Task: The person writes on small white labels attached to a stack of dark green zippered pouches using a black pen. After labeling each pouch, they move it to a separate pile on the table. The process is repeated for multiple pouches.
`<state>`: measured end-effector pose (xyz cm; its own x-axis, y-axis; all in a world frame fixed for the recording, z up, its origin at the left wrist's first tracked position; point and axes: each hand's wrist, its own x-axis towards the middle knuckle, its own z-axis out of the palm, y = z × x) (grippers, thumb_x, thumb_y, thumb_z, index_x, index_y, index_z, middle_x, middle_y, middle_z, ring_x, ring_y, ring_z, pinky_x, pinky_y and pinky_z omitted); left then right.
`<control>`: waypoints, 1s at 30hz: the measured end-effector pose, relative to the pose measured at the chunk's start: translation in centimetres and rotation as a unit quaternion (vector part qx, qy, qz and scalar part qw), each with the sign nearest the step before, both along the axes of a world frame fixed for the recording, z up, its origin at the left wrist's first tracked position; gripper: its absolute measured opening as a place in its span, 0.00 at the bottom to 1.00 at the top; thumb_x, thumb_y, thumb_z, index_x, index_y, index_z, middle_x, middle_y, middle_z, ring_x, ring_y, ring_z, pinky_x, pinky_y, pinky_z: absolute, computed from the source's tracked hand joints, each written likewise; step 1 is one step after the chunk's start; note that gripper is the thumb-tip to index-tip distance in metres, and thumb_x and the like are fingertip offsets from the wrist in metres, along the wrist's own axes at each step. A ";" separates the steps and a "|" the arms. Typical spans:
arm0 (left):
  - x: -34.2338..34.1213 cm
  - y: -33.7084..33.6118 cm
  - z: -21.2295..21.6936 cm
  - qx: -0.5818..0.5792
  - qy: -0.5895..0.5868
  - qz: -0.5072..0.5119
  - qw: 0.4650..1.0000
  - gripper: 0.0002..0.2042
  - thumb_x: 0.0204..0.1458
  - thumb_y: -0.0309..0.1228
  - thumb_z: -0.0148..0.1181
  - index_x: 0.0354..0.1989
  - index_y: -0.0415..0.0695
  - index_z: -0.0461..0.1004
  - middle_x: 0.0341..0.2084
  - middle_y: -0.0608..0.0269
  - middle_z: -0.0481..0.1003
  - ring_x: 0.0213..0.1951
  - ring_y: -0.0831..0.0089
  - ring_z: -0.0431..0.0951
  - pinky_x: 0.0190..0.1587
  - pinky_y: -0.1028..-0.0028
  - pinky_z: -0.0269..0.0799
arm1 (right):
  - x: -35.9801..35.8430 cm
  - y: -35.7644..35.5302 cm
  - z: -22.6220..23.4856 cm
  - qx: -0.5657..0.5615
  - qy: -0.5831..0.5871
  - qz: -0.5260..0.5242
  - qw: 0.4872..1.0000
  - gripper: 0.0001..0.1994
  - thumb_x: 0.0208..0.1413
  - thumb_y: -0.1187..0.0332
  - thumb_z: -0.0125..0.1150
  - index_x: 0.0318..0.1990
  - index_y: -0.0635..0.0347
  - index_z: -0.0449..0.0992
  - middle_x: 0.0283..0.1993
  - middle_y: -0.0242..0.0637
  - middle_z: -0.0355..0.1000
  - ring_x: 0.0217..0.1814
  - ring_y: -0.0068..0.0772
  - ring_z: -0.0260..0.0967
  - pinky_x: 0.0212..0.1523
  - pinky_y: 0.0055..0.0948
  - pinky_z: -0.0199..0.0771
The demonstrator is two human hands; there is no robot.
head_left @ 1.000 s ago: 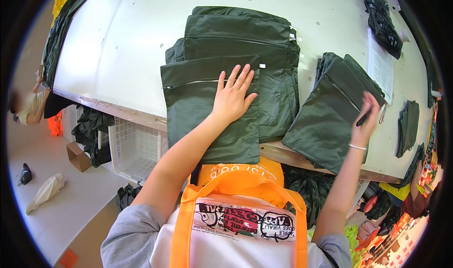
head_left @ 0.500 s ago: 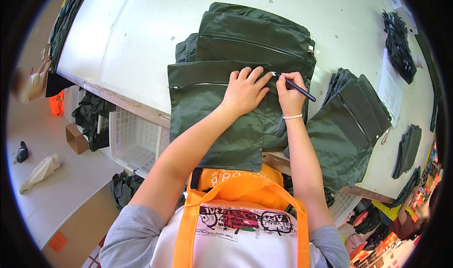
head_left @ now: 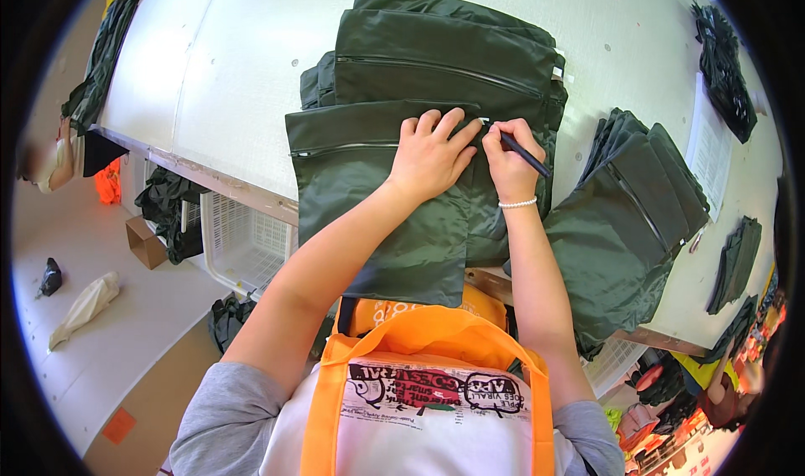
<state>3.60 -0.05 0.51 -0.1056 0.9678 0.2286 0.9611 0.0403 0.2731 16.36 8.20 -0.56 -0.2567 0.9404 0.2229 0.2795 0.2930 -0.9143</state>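
A dark green fabric piece (head_left: 377,241) with a zipper lies in front of me, its lower part hanging over the table's near edge. My left hand (head_left: 432,159) rests on it with fingers spread, pressing the cloth beside a small white label (head_left: 484,120). Close to that label, my right hand (head_left: 509,166) is closed round a black pen (head_left: 527,155), its rear end pointing right and toward me. The pen's writing tip is mostly hidden by the fingers. Behind both hands lies a stack of similar zippered pieces (head_left: 436,44), with white tags at its right edge.
To the right, another fanned pile of green zippered pieces (head_left: 625,224) overhangs the white table (head_left: 235,73). Farther right are a paper sheet (head_left: 707,149), a black bundle (head_left: 723,73) and folded dark cloth (head_left: 734,264). White plastic baskets (head_left: 243,237) stand below the edge. Other people work at both sides.
My right hand and the pen have shifted slightly at the label, and less of the pen's front shows. My left hand stays on the fabric. The whole view has turned a little.
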 end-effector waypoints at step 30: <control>0.7 7.0 3.4 0.159 -0.171 -0.057 0.971 0.23 0.56 0.34 0.56 0.60 0.44 0.65 0.61 0.55 0.65 0.64 0.56 0.61 0.66 0.57 0.54 | 25.0 0.1 15.9 0.129 -0.166 -0.241 0.948 0.11 0.54 0.76 0.65 0.40 0.60 0.68 0.39 0.30 0.64 0.38 0.23 0.60 0.43 0.22 0.65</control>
